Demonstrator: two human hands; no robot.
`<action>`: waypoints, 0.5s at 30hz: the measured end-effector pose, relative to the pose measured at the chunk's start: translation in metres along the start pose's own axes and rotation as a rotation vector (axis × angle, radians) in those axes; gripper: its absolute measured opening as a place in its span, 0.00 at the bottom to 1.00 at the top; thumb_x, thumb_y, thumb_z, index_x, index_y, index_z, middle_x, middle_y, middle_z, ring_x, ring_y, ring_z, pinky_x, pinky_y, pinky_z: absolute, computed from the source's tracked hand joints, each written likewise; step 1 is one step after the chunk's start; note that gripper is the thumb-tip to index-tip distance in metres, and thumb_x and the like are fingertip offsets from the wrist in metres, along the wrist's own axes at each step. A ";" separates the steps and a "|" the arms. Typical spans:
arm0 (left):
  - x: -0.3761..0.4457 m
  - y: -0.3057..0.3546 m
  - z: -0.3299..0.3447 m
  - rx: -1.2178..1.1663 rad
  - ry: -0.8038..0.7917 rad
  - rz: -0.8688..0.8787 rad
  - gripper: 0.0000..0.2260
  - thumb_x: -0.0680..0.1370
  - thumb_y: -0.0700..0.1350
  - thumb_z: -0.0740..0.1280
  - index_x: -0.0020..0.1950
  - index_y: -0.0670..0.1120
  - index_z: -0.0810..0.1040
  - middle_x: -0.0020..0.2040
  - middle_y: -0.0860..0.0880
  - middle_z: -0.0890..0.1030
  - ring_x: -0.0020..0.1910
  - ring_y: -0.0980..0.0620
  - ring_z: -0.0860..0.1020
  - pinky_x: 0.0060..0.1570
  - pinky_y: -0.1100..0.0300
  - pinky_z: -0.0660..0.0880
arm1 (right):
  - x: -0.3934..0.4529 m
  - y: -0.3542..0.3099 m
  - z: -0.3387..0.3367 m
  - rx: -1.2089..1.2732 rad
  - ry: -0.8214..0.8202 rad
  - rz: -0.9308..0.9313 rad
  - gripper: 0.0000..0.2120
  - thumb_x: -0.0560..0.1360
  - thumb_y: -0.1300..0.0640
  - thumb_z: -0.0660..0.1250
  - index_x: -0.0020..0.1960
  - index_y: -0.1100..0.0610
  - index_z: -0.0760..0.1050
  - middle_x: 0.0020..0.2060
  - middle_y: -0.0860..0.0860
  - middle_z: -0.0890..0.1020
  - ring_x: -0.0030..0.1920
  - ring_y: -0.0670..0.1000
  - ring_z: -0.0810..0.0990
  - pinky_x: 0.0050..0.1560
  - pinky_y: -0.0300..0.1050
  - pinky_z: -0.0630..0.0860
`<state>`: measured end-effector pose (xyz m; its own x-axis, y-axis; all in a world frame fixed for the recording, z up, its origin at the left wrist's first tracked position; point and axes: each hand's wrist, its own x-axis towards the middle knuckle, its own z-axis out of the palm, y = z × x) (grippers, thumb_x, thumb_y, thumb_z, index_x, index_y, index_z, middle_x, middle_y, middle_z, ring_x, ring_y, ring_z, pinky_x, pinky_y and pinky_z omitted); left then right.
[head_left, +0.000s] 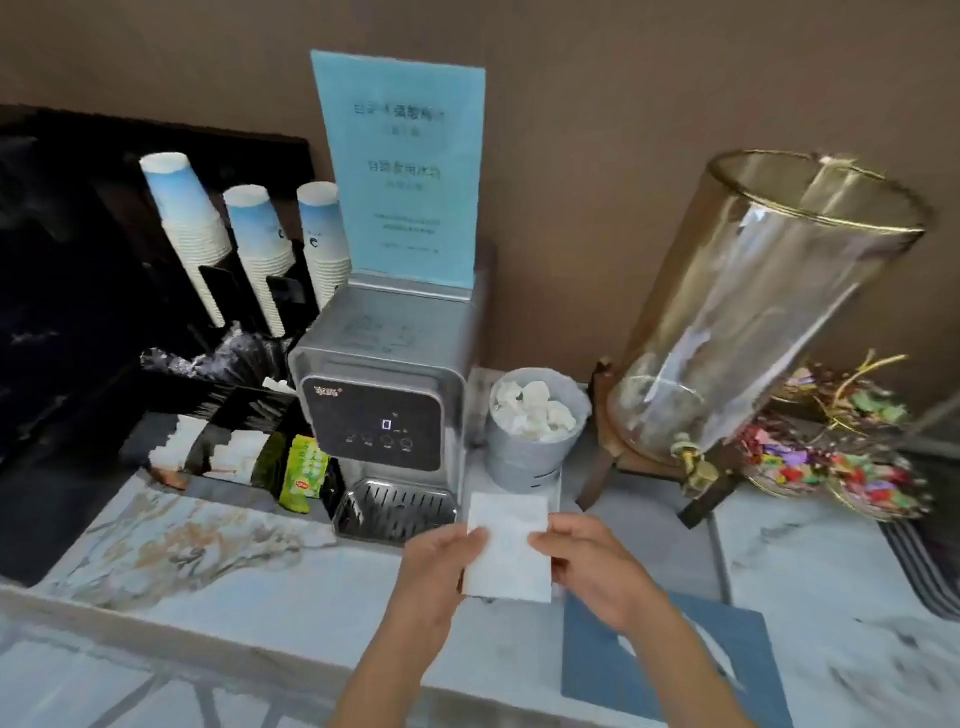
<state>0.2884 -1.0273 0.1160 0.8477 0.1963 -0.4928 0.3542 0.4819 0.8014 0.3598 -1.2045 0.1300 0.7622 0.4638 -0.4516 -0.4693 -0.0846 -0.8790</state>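
While we stand at the marble counter (182, 540), we hold a white paper sheet (508, 551) with both hands. Our left hand (441, 566) pinches the left edge of the sheet. The thumb lies on top and the other fingers curl under it. Our right hand (592, 566) pinches the right edge, also with the thumb on top. The sheet looks flat, but it is blurry, so we cannot tell if it is a napkin or a small bag.

We hold the sheet up over the counter, close to us. It is in front of the grey water machine (384, 405). The top of the sheet is just beside the metal drip tray (395, 512) and just below a small grey bucket (535, 462). The bucket is full of little white wrapped things.

A blue sign (400, 166) stands on top of the water machine. To its left are three stacks of paper cups (192, 218), turned upside down. A green packet (304, 470) sits in a black box near the machine. To the right, a big glass jar (753, 312) rests on a wooden stand. A dish of bright sweets (831, 467) sits beside the jar. A blue mat (613, 670) lies on the counter under our right arm.
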 end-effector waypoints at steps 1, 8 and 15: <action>0.003 0.001 0.009 0.062 -0.006 0.004 0.09 0.78 0.38 0.70 0.50 0.31 0.82 0.49 0.28 0.84 0.42 0.38 0.81 0.43 0.43 0.74 | -0.002 -0.003 -0.011 -0.008 -0.004 -0.003 0.10 0.77 0.66 0.65 0.56 0.70 0.80 0.56 0.69 0.82 0.58 0.67 0.80 0.59 0.61 0.75; 0.015 0.002 0.071 0.192 -0.005 0.039 0.10 0.77 0.40 0.72 0.46 0.32 0.82 0.39 0.32 0.80 0.38 0.42 0.73 0.36 0.54 0.68 | -0.016 -0.015 -0.061 -0.059 0.056 -0.055 0.15 0.71 0.49 0.74 0.50 0.59 0.84 0.45 0.60 0.87 0.38 0.53 0.78 0.32 0.40 0.72; 0.028 0.007 0.090 0.285 -0.014 0.106 0.13 0.78 0.42 0.72 0.33 0.43 0.81 0.29 0.44 0.77 0.26 0.50 0.71 0.25 0.61 0.65 | -0.008 -0.011 -0.091 -0.035 0.161 -0.155 0.19 0.72 0.47 0.72 0.44 0.65 0.78 0.35 0.59 0.80 0.31 0.55 0.69 0.26 0.37 0.62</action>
<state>0.3501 -1.0956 0.1385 0.8905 0.2201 -0.3982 0.3584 0.1999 0.9119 0.3999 -1.2874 0.1292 0.8868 0.3269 -0.3266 -0.3272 -0.0549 -0.9434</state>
